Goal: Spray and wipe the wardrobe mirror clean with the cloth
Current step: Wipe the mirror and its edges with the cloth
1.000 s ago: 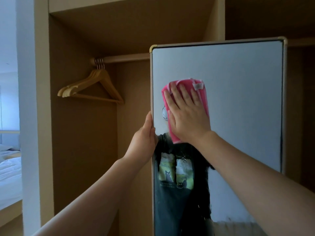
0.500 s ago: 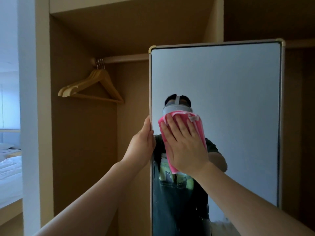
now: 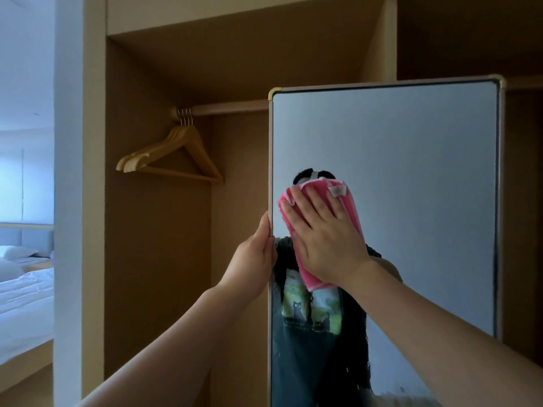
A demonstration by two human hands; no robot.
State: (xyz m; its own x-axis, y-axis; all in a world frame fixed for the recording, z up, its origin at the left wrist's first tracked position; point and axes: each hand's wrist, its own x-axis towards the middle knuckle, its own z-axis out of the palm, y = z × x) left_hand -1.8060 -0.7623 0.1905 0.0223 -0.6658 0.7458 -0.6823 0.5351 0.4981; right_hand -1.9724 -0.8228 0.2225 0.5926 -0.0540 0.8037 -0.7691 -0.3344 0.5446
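Observation:
The wardrobe mirror [image 3: 411, 177], tall with a thin gold frame, fills the right half of the view. My right hand [image 3: 326, 239] lies flat with straight fingers on a pink cloth [image 3: 349, 207], pressing it against the glass near the mirror's left side. My left hand [image 3: 255, 259] grips the mirror's left edge, thumb along the frame. The glass reflects a person in a dark printed shirt. Small droplets speckle the lower glass. No spray bottle is in view.
An open wooden wardrobe stands behind the mirror, with a hanging rail [image 3: 229, 108] and several wooden hangers [image 3: 173, 158] at its left. A white wall edge [image 3: 67, 201] borders the wardrobe, and a bed with white sheets [image 3: 23, 304] lies far left.
My right hand slid the cloth down the glass from higher up, then stayed near the same spot on the left side. My left hand kept its hold on the mirror's edge.

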